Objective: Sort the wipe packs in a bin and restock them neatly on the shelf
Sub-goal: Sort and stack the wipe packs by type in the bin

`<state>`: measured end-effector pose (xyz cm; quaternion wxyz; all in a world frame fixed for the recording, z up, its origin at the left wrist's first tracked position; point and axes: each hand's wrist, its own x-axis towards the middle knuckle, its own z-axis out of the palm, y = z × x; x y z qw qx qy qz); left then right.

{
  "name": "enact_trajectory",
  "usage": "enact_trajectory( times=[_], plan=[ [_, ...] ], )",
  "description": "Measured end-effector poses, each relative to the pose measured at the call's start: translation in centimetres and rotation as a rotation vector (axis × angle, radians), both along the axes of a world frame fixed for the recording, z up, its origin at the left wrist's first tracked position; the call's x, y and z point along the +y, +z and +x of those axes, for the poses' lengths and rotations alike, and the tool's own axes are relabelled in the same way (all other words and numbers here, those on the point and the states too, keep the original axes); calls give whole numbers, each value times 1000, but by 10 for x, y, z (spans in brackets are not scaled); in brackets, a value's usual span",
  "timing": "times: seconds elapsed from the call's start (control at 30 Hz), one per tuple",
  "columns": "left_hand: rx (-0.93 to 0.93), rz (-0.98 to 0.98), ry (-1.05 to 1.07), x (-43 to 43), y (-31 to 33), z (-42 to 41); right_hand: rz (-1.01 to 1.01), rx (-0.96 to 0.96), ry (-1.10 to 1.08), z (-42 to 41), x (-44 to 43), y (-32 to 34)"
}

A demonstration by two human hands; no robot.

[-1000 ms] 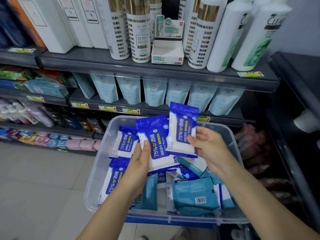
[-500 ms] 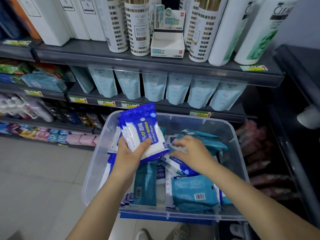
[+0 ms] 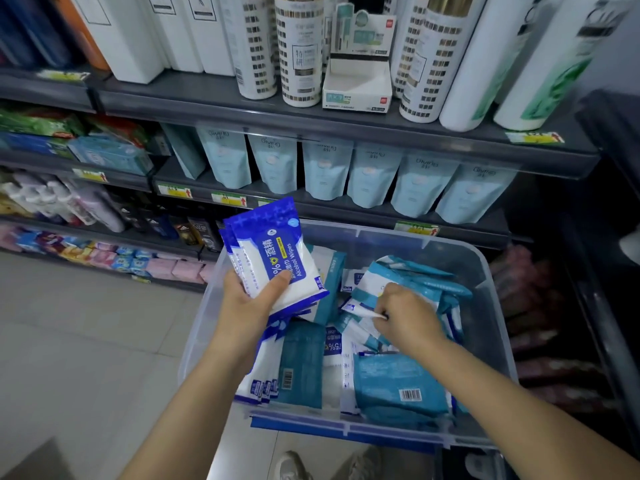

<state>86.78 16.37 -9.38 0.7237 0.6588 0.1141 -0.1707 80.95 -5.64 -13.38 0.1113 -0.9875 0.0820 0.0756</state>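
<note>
blue packs (image 3: 277, 258) gripped, right grip (image 3: 408, 317) pinching pack (image 3: 360, 311)

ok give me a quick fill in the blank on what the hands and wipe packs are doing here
The left hand holds a stack of blue packs printed "Alcohol ____".
The right hand pinches a white pack in the bin; another pack there reads ____%.
At the bin's near edge, two teal packs show their ____.
Missing words: Wipes; 75; barcodes.

A shop is indicated by dark grey metal shelves (image 3: 207, 98) edged with yellow price labels (image 3: 228, 199) and stocked with rows of identical pale blue pouches (image 3: 325, 171).
</note>
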Motion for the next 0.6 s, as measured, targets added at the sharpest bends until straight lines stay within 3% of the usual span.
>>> enact_trajectory(
  times=[0.2,0.33,0.43,0.53,0.6],
  plan=[
    [35,-4,-40,-11,-3,-3,536,-394,-270,3,-18,49],
    [82,-37,-112,-16,0,-7,769,-690,-215,1,-18,91],
    [136,-111,-196,-17,6,-11,533,-757,74,-3,-9,108],
    [187,-165,-252,-16,9,-13,240,-707,400,-9,1,99],
    [197,-159,-267,-14,11,-14,124,-713,490,-12,3,89]
  ],
)
